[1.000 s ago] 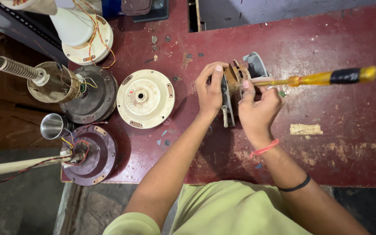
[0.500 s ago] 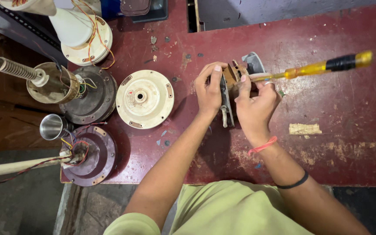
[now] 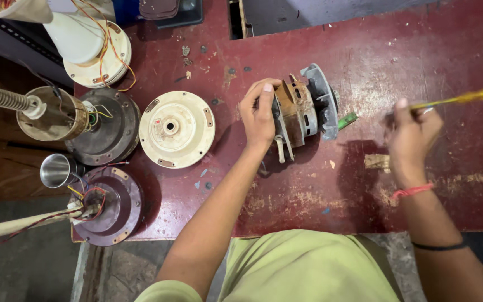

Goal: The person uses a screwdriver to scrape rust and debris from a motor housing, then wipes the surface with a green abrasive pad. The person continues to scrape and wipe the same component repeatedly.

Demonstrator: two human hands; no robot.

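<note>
Here, a small electric motor (image 3: 303, 112) is stood on its side on the red table (image 3: 448, 56), slightly right of the frame's centre, and is steadied by the left hand (image 3: 259, 114), whose grip is closed around the motor's left end with the fingers curled over its top. The right hand (image 3: 412, 131), at the right of the frame and well apart from the motor, is closed on a yellow-handled screwdriver (image 3: 465, 98); the tool is blurred, so its tip cannot be made out clearly. For sound work at this step, the motor should be held firmly against the table so that it cannot roll, and the blade should be seated squarely before force is applied, the steadying fingers being kept out of its line. A small green piece (image 3: 347, 120) lies just beside the motor's grey end cover. A cream round cover (image 3: 177, 128) lies left of centre, flat on the table. Further left, dark round housings (image 3: 113, 126) are set out with coloured wires in them. A small steel cup (image 3: 57, 170) stands at the left edge; nothing can be made out inside it. A scrap of tape (image 3: 375, 162) is stuck to the table below the right hand.
</note>
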